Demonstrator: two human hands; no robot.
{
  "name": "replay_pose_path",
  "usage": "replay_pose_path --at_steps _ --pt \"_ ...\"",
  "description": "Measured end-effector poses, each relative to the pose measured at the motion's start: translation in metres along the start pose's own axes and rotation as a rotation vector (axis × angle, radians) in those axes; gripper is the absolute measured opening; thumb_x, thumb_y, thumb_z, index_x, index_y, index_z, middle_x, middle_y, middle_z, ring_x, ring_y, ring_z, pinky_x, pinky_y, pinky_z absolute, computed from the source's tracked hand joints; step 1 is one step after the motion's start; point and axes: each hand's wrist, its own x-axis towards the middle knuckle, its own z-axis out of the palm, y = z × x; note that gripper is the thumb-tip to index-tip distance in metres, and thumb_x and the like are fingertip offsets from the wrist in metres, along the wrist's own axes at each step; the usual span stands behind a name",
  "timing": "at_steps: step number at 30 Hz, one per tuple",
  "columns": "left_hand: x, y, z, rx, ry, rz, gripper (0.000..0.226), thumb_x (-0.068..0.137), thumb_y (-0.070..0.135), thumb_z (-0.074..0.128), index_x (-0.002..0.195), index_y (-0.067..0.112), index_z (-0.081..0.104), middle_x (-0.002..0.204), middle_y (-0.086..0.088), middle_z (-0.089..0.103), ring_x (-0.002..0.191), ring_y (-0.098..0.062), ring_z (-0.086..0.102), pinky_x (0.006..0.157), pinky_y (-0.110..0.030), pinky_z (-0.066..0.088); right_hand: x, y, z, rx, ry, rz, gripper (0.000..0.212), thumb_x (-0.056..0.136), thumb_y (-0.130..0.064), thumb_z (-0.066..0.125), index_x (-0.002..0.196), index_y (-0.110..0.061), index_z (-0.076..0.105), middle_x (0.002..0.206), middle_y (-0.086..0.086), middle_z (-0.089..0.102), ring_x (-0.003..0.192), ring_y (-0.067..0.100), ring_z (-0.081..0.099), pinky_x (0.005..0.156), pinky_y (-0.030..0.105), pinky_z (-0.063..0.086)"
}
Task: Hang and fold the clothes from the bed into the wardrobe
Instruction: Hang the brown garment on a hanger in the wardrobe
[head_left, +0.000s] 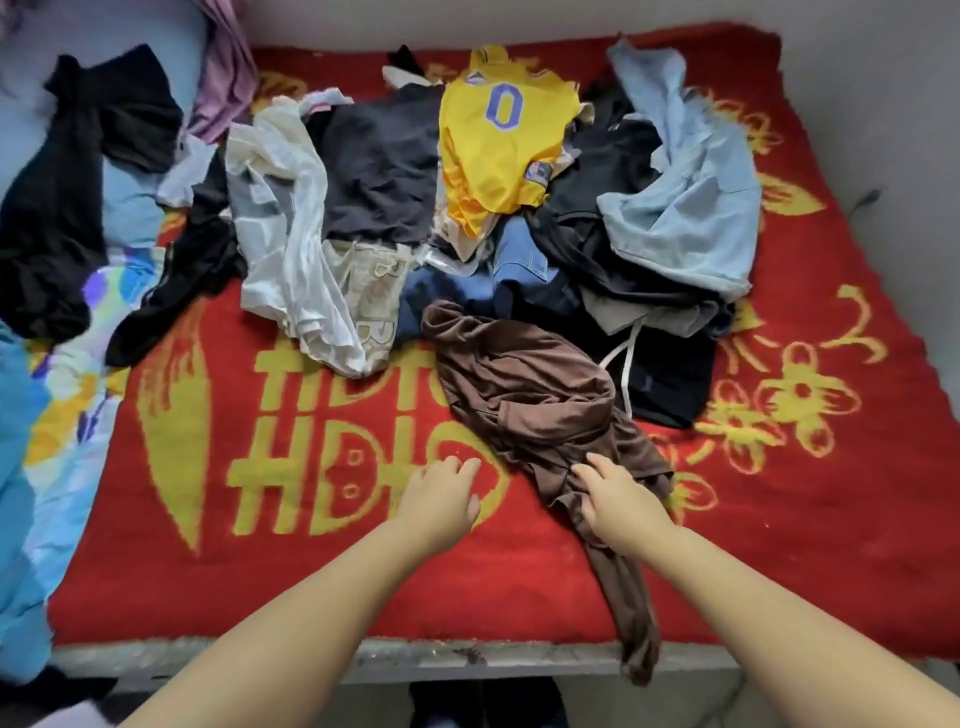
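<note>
A heap of clothes lies across the far half of the bed (311, 582), which has a red blanket with yellow patterns. Nearest me is a crumpled brown garment (530, 384); one end of it trails over the bed's front edge. My right hand (618, 499) lies on the brown garment's lower part, fingers loosely curled into the cloth. My left hand (441, 499) hovers over bare blanket just left of it, fingers loosely bent, holding nothing. Farther back are a yellow jersey (498, 150) with a blue 0, a white shirt (291, 228) and a light blue garment (691, 208).
Black garments (374, 166) and dark blue jeans (519, 260) fill the heap's middle. A black piece (57, 208) lies on blue patterned bedding (31, 467) at the left. A pale wall (872, 93) borders the bed at the back and right. The wardrobe is out of view.
</note>
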Motion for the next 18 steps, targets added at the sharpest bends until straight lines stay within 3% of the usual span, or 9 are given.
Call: replay_pose_path --at_steps 3,6,8,11,13,15,18 --pt "0.047 -0.007 0.023 0.024 -0.043 0.061 0.053 0.095 0.030 0.043 0.145 0.018 0.030 0.131 -0.007 0.047 0.119 -0.027 0.046 0.095 -0.036 0.038 0.059 0.011 0.004 -0.052 0.002 -0.105 0.052 0.096 -0.020 0.042 0.147 -0.018 0.031 0.157 0.007 0.020 0.140 0.025 0.027 0.106 0.039 0.037" --pt "0.100 -0.014 0.038 -0.042 -0.023 0.058 0.055 0.095 0.029 0.045 0.146 0.018 0.028 0.134 -0.008 0.043 0.121 -0.028 0.044 0.093 -0.038 0.039 0.116 0.019 0.008 -0.111 0.076 -0.130 0.060 0.094 -0.019 0.045 0.151 -0.019 0.025 0.159 0.009 0.011 0.146 0.025 0.012 0.116 0.044 0.022" --pt "0.137 -0.022 0.041 -0.230 0.061 -0.102 0.054 0.095 0.031 0.048 0.145 0.018 0.029 0.139 -0.009 0.038 0.123 -0.030 0.042 0.093 -0.040 0.042 0.152 0.021 0.007 -0.094 0.183 -0.060 0.067 0.094 -0.025 0.051 0.152 -0.021 0.018 0.160 0.009 0.003 0.148 0.024 0.000 0.117 0.050 0.013" --pt "0.192 -0.036 0.042 -0.568 0.140 -0.412 0.067 0.095 0.036 0.049 0.150 0.016 0.016 0.151 -0.013 0.023 0.136 -0.032 0.029 0.105 -0.044 0.035 0.199 0.025 0.006 -0.042 0.328 0.057 0.079 0.092 -0.038 0.055 0.153 -0.020 0.008 0.160 0.010 0.000 0.148 0.026 -0.002 0.116 0.053 0.013" --pt "0.220 -0.041 0.045 -0.715 0.139 -0.526 0.079 0.094 0.039 0.053 0.152 0.016 0.005 0.155 -0.014 0.015 0.141 -0.033 0.020 0.109 -0.044 0.028 0.221 0.030 0.012 0.004 0.306 0.117 0.089 0.090 -0.045 0.056 0.153 -0.020 -0.001 0.160 0.010 0.004 0.147 0.027 0.003 0.116 0.052 0.015" --pt "0.236 -0.042 0.049 -0.777 0.194 -0.601 0.087 0.091 0.039 0.058 0.152 0.015 0.002 0.154 -0.016 0.018 0.140 -0.034 0.020 0.111 -0.042 0.024 0.232 0.032 0.020 -0.015 0.273 0.175 0.092 0.088 -0.049 0.058 0.153 -0.019 0.001 0.153 0.010 0.023 0.141 0.028 0.022 0.112 0.048 0.022" --pt "0.243 -0.044 0.052 -0.991 0.305 -0.717 0.082 0.089 0.020 0.061 0.152 0.011 0.009 0.149 -0.017 0.030 0.137 -0.033 0.031 0.112 -0.038 0.028 0.235 0.025 0.017 -0.042 0.317 0.200 0.067 0.087 -0.038 0.060 0.144 -0.017 0.030 0.128 0.012 0.047 0.118 0.033 0.046 0.098 0.047 0.036"
